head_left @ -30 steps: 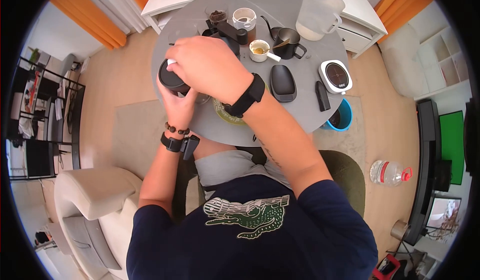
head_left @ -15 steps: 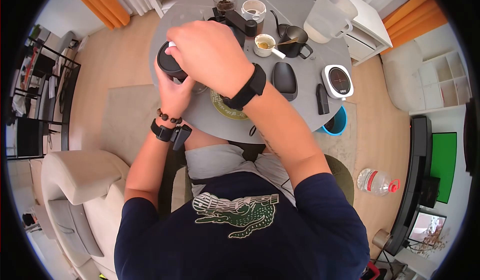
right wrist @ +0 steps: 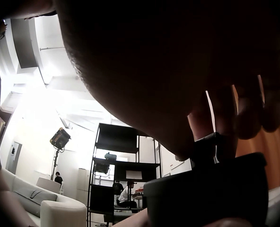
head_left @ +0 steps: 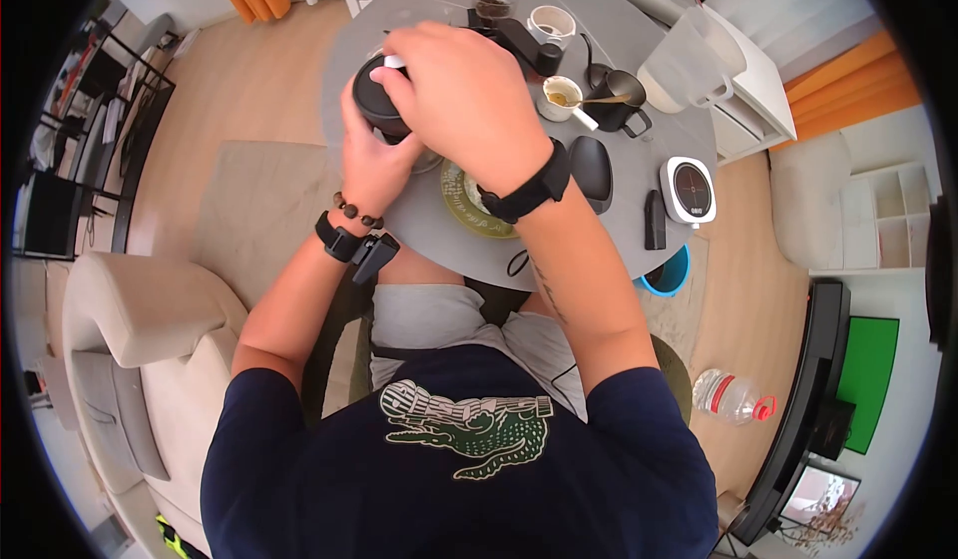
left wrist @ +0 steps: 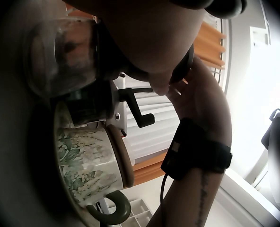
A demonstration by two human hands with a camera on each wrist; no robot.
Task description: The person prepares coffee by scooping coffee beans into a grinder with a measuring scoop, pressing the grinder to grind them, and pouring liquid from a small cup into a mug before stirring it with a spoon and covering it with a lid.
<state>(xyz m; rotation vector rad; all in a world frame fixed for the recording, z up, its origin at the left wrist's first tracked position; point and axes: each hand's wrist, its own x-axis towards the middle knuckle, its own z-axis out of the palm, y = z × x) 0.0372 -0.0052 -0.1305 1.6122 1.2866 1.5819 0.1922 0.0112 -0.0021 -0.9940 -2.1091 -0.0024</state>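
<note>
Both hands meet at the ten o'clock edge of the round grey table [head_left: 619, 45]: our left hand [head_left: 371, 168] wraps from below around a black cylindrical canister [head_left: 375, 100], fingers curled about its wall, while our right hand [head_left: 464, 100] arches over its top, fingers bent down onto something small and white [head_left: 394, 61] at the rim. We judge the lower hand steadies the canister so the upper one can work its top without it slipping; it seems raised above the table, but we cannot be sure.

At the table's centre lie a round green patterned dish [head_left: 469, 200] and, toward three o'clock, a black oval case [head_left: 591, 170], a slim black bar [head_left: 655, 220] and a white square scale with a dark round face [head_left: 689, 188]. Around one o'clock stand a black metal pitcher [head_left: 624, 100], a small white cup with a spoon [head_left: 561, 95] and a clear plastic jug [head_left: 689, 60], all kept within arm's reach.

The right palm hides the canister's top, so the white piece stays unidentified. The left wrist camera shows a leaf-printed ceramic mug with a wooden lid [left wrist: 90, 163] and a black crank handle [left wrist: 137, 106], blurred and close; the right wrist view is mostly dark palm.
</note>
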